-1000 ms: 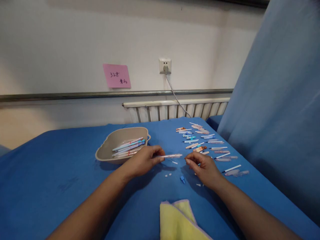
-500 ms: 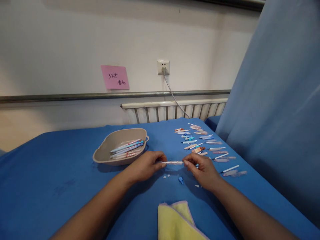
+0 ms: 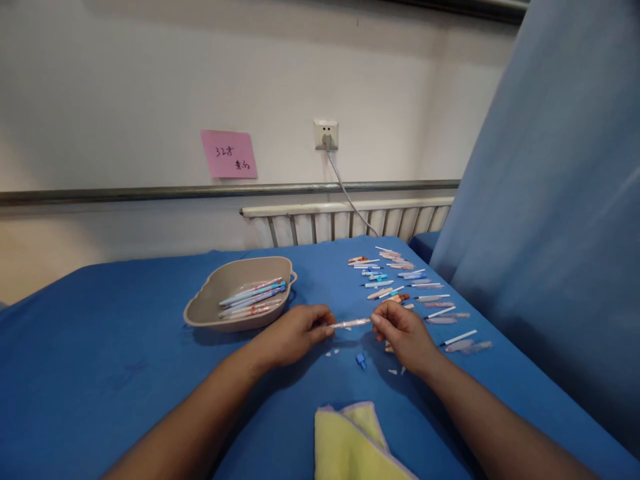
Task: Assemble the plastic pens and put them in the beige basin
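My left hand [image 3: 295, 331] and my right hand [image 3: 403, 332] pinch the two ends of a thin clear pinkish pen barrel [image 3: 351, 323], held level just above the blue cloth. Both hands are closed on it. Below the barrel lie a small blue pen piece [image 3: 361, 361] and a few tiny white bits [image 3: 334, 351]. Left of my left hand stands a beige tray [image 3: 210, 308] with several assembled pens [image 3: 255, 297] in it. Beyond my right hand, several loose pen parts [image 3: 400, 283] lie in rows.
A yellow cloth [image 3: 355, 443] lies at the near edge between my forearms. A blue curtain [image 3: 565, 200] hangs close on the right. Behind the table are a white radiator [image 3: 345, 220], a wall socket with a cable [image 3: 326, 135] and a pink note [image 3: 229, 153].
My right hand has come in from the right and taken the free end of the barrel, which my left hand held alone a second ago. The tray and loose parts stay put.
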The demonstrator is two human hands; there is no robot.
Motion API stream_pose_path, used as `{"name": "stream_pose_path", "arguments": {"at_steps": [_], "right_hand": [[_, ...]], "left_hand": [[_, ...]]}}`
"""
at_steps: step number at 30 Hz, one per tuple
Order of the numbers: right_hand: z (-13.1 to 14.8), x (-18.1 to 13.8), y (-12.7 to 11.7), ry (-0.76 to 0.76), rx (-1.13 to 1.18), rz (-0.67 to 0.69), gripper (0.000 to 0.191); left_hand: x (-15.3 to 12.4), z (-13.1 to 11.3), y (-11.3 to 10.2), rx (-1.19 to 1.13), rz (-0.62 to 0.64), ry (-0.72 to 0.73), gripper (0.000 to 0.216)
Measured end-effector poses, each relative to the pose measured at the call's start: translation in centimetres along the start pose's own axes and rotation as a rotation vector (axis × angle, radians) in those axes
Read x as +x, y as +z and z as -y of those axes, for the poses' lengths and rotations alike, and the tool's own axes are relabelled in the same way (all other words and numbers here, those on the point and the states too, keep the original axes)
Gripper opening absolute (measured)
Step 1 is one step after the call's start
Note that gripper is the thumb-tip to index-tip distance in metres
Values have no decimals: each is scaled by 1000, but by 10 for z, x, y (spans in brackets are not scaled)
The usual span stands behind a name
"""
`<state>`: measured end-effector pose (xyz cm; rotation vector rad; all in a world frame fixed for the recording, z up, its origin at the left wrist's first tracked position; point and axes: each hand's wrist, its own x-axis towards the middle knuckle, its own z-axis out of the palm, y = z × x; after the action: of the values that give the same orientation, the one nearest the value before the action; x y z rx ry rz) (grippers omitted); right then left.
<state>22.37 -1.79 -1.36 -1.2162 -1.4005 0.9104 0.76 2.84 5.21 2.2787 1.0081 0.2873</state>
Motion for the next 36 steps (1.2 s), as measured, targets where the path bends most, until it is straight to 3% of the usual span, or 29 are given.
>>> {"name": "stream_pose_path", "arguments": {"at_steps": [5, 11, 26, 36], "right_hand": [[0, 3, -5, 61, 104, -29, 26], [9, -1, 1, -24, 161, -41, 25], [19, -8, 4, -112, 169, -93, 10], [21, -7, 7, -110, 269, -180, 16]], "left_hand": [[2, 5, 3, -168, 38, -4, 24], [5, 8, 4, -401, 77, -19, 28], [7, 6, 9, -513, 171, -18, 34], [5, 2, 11, -499, 165, -11, 30]]}}
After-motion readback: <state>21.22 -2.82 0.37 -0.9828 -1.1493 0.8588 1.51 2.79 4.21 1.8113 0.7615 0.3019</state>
